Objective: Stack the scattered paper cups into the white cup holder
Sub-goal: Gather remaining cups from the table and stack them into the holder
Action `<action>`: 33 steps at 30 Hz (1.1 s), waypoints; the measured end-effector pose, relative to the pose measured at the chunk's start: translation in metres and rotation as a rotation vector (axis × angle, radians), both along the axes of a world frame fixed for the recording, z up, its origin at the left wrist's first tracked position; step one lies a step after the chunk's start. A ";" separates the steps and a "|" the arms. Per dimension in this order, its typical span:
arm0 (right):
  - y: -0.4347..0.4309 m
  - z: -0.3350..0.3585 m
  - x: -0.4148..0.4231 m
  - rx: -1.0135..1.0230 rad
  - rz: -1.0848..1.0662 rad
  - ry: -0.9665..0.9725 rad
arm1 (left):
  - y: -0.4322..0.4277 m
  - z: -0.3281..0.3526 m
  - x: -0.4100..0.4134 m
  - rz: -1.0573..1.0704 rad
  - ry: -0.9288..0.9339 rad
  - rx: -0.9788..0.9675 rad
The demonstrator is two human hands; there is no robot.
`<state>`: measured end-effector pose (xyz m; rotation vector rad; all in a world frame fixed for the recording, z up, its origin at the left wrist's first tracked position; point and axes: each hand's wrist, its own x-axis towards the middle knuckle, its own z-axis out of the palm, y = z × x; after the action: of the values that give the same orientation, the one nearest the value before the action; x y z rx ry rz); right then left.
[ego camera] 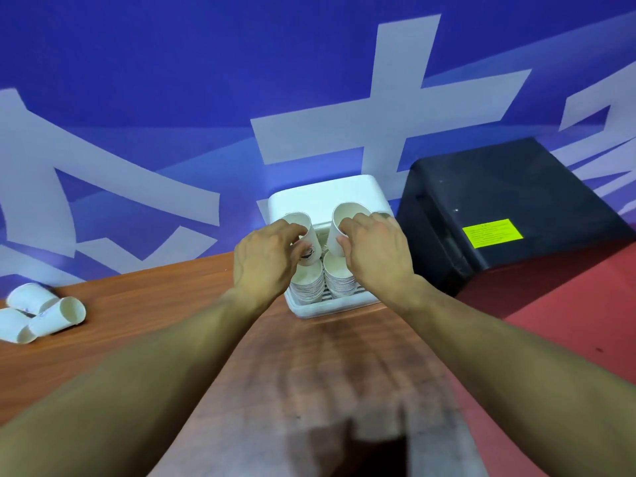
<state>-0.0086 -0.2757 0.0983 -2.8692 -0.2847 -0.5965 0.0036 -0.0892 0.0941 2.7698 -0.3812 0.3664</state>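
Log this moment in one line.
left hand grips left cup | right hand grips right cup | both above holder | loose cups on table

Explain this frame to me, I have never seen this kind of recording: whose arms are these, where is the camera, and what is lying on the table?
There is no machine here. A person wears a wide-angle camera on the head, so this single picture looks forward and down along their own bare arms. Each hand grips a paper cup: the left hand holds the left cup, the right hand the right cup. Both cups are over two stacks of cups standing in the white cup holder. The holder sits on a wooden table against a blue wall. Three loose cups lie on their sides at the table's far left. A black box with a yellow label stands to the right.
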 end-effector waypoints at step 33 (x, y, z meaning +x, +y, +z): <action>-0.001 -0.047 0.015 -0.031 0.114 0.506 | 0.010 -0.041 0.005 -0.055 0.204 0.147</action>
<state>0.0064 -0.2771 0.0513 -2.8815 -0.3687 0.1597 0.0089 -0.0792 0.0533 2.8969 -0.4488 0.0419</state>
